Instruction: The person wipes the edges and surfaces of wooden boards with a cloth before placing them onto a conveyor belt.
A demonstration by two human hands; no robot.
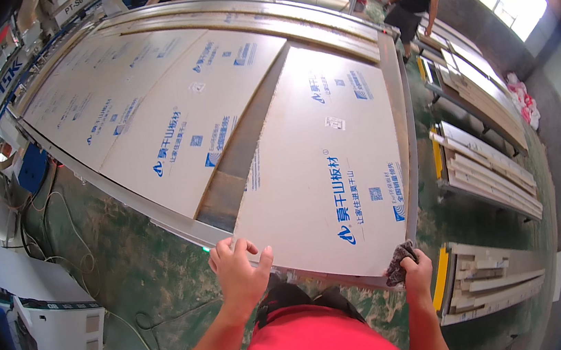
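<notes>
A large white panel [321, 163] with blue printing lies on the machine bed in front of me, turned at an angle to the board on its left. My left hand [241, 270] is at the panel's near left corner, fingers apart and slightly curled, holding nothing. Whether its fingertips touch the edge, I cannot tell. At the near right corner, my right hand [416, 273] is closed on a crumpled dark grey rag [400, 264] against the panel edge. Further left lie more white printed boards [178, 128], parted from the near panel by a wedge-shaped gap showing the bed [223, 190].
A metal rim [161, 223] edges the bed. Racks of cut boards [487, 169] stand to the right, with a person [415, 0] in dark clothes beyond. A white machine cabinet [63, 331] and loose cables [148, 335] are at the lower left, on the green floor.
</notes>
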